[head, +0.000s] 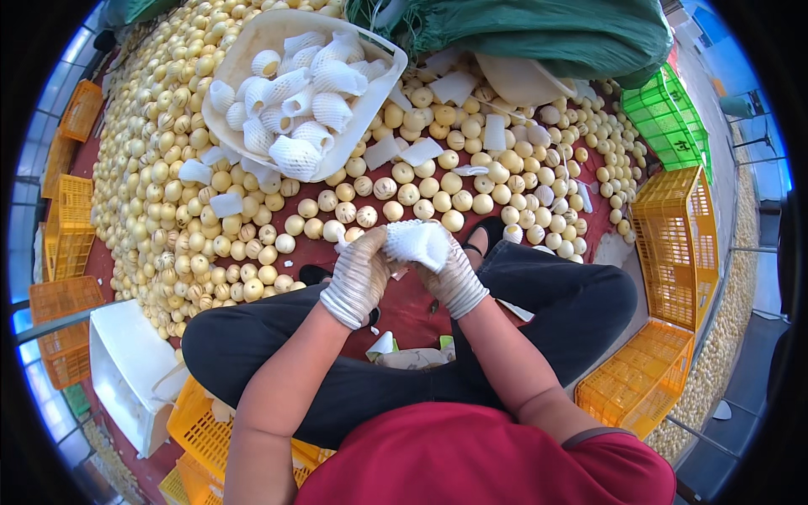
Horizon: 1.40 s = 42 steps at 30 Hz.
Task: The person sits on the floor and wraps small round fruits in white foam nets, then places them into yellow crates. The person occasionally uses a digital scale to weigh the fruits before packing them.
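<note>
Both of my hands wear pale knit work gloves and meet above the red ground sheet. My left hand [362, 276] grips one side of a white foam net sleeve [418, 243]. On the opposite side, my right hand [456, 278] holds the same sleeve. Whether a fruit sits inside it is hidden by the netting. Beyond my hands lie many round, pale yellow fruits [384, 188], some with dark stripes. A white plastic basin [386, 107] rests on the heap ahead, filled with foam-netted pieces [298, 158]; a yellow fruit shows in at least one.
Fruits spread thickly to the left [158, 145]. A green woven sack [524, 31] lies at the top, over another pale basin [527, 82]. Orange crates [669, 240] and a green crate [669, 120] line the right. A white foam box [126, 366] stands at left. Loose foam sleeves [421, 152] lie about.
</note>
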Available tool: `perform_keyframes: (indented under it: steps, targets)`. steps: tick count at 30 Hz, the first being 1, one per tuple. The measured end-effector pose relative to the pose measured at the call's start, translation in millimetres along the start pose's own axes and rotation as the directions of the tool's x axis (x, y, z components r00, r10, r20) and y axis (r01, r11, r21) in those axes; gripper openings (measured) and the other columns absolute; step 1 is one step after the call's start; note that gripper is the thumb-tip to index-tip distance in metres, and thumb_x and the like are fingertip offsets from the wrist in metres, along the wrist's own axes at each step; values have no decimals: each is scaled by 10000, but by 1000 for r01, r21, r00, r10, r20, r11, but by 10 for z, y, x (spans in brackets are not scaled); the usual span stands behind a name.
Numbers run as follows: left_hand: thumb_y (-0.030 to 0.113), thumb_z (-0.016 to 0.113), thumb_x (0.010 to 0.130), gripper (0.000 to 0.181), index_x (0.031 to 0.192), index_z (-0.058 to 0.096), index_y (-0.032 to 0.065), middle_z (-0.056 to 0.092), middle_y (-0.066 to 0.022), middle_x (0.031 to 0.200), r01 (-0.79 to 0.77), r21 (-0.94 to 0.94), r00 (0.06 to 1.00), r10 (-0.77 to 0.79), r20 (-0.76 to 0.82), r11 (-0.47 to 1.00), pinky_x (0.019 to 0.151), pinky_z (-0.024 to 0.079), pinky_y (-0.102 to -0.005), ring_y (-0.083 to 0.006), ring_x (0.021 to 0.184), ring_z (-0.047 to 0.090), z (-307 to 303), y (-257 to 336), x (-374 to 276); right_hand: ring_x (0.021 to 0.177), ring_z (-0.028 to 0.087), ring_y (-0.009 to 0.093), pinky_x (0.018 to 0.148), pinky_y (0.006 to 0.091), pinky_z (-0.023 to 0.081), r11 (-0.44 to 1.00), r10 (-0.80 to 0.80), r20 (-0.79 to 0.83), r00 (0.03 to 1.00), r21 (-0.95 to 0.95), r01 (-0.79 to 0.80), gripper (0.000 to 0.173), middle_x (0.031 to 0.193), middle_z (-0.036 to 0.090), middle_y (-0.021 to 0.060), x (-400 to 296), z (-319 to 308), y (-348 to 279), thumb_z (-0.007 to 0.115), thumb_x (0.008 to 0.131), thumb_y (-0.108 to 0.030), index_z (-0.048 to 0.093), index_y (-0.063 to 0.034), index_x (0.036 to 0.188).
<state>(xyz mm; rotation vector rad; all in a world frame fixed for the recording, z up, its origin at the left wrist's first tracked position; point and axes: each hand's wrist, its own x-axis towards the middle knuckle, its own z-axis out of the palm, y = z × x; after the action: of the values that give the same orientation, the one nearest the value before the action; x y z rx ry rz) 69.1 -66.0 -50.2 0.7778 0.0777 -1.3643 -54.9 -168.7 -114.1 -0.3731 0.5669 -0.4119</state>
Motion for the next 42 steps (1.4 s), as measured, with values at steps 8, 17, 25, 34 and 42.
perform_keyframes:
  steps: [8, 17, 25, 34, 42]
  targets:
    - [236, 679, 899, 245, 1025, 664, 27, 676, -40, 945, 11, 469, 981, 81, -177, 883, 707, 522, -246, -107, 819, 632, -29, 231, 41, 1166, 504, 132, 970, 303, 440, 858, 68, 128, 989, -513, 7, 435, 1266, 543, 37, 102, -75, 188, 600, 946, -366, 508, -72, 1253]
    - [175, 687, 905, 180, 958, 654, 6, 682, -29, 849, -20, 531, 947, 186, -261, 847, 677, 558, -252, -80, 721, 643, 114, 379, 193, 771, 618, 193, 759, 318, 505, 471, -93, -142, 985, -878, -82, 220, 810, 684, 91, 1320, -111, -343, 642, 886, -218, 669, -2, 915]
    - [159, 682, 901, 182, 985, 658, -1, 683, -32, 883, 156, 699, 928, 138, -345, 698, 697, 511, -242, -66, 750, 607, -136, 216, 314, 1126, 585, 319, 971, 428, 480, -639, -440, 16, 898, -708, -301, 463, 1323, 548, 114, 2651, -934, -1211, 636, 866, -262, 550, -60, 1274]
    - [153, 655, 911, 190, 996, 651, -17, 676, -29, 869, 223, 623, 913, 62, -402, 750, 673, 500, -224, -42, 745, 586, -8, 314, 401, 1166, 556, 358, 967, 456, 480, -434, -337, -247, 909, -816, -383, 540, 1328, 488, 222, 2772, -1345, -1203, 610, 862, -352, 497, -47, 1293]
    - [131, 662, 898, 224, 1036, 612, -38, 685, -52, 946, 25, 521, 923, 181, -340, 853, 747, 518, -245, -73, 808, 620, -19, 251, 368, 523, 534, 180, 409, 257, 377, 983, 127, -475, 871, -60, -176, 591, 779, 636, 111, 1857, -910, -1360, 454, 925, -619, 598, -61, 1052]
